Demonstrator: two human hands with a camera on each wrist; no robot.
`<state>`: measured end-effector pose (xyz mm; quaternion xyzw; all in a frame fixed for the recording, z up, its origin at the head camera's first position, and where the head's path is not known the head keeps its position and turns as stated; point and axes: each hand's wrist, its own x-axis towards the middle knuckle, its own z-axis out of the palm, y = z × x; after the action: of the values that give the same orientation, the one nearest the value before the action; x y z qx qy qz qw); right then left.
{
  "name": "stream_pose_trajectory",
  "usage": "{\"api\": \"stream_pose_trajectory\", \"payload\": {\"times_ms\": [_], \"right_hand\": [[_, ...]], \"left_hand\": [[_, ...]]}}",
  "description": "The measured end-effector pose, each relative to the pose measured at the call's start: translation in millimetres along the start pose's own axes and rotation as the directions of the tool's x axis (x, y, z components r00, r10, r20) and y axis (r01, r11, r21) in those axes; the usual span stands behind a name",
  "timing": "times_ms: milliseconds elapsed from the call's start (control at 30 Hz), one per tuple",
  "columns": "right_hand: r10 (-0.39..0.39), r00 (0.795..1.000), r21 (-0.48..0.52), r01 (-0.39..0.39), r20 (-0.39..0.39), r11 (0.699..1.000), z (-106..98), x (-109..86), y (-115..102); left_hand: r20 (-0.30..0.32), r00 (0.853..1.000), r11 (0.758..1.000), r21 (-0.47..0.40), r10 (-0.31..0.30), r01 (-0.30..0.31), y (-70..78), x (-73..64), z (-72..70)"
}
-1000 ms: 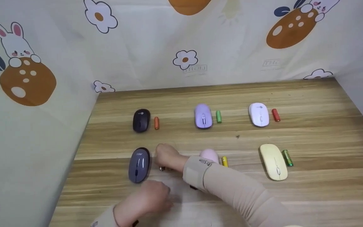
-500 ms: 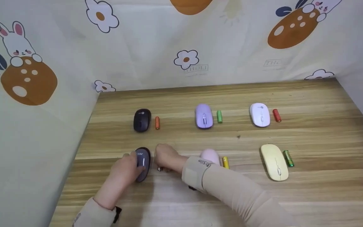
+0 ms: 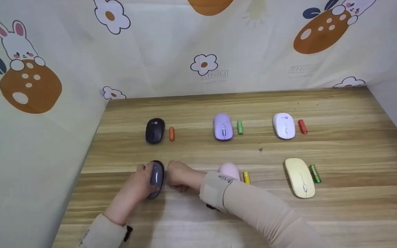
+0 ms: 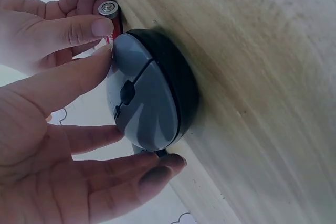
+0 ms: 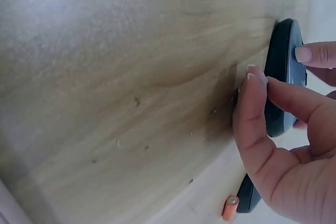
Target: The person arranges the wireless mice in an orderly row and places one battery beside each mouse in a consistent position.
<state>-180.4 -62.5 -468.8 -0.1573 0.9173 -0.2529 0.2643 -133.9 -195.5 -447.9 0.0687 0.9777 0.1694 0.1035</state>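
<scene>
On the wooden table, a dark grey computer mouse (image 3: 157,179) lies at the near left. My left hand (image 3: 129,193) holds it, thumb on one side and fingers on the other, as the left wrist view shows. Close to the mouse's right side is my right hand (image 3: 181,175), thumb and fingers pinching a battery (image 4: 109,9) with a silver end and a red body. The head view hides that battery behind the hand. In the right wrist view, the right fingers (image 5: 252,114) are bent beside the grey mouse (image 5: 283,51), low over the table.
Behind stand a black mouse (image 3: 155,131) with an orange battery (image 3: 172,134), a purple mouse (image 3: 223,126) with a green battery (image 3: 240,127), and a white mouse (image 3: 284,126) with a red battery (image 3: 302,126). Nearer are a pink mouse (image 3: 229,171), yellow battery (image 3: 246,177) and yellow mouse (image 3: 299,177).
My left hand has moved left from the space below the grey mouse and taken hold of it. The right hand has shifted slightly left, closer to the mouse, still with the battery.
</scene>
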Motion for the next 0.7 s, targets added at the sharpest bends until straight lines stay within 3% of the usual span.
{"api": "stream_pose_trajectory", "payload": {"times_ms": [367, 567, 700], "right_hand": [[0.085, 0.994, 0.078, -0.079, -0.072, 0.994, 10, 2.2, -10], [0.063, 0.995, 0.162, -0.051, -0.071, 0.985, 8, 0.9, -8], [0.050, 0.998, 0.126, -0.045, -0.038, 0.991, -2, -1.4, -8]], "left_hand": [[-0.004, 1.000, 0.999, -0.028, 0.018, -0.018, -2.4, 1.8, 2.2], [0.000, 1.000, 0.999, -0.032, 0.000, 0.000, -2.7, 1.5, -0.1], [0.003, 1.000, 0.999, -0.033, -0.010, 0.010, -2.7, 1.1, 0.0]]}}
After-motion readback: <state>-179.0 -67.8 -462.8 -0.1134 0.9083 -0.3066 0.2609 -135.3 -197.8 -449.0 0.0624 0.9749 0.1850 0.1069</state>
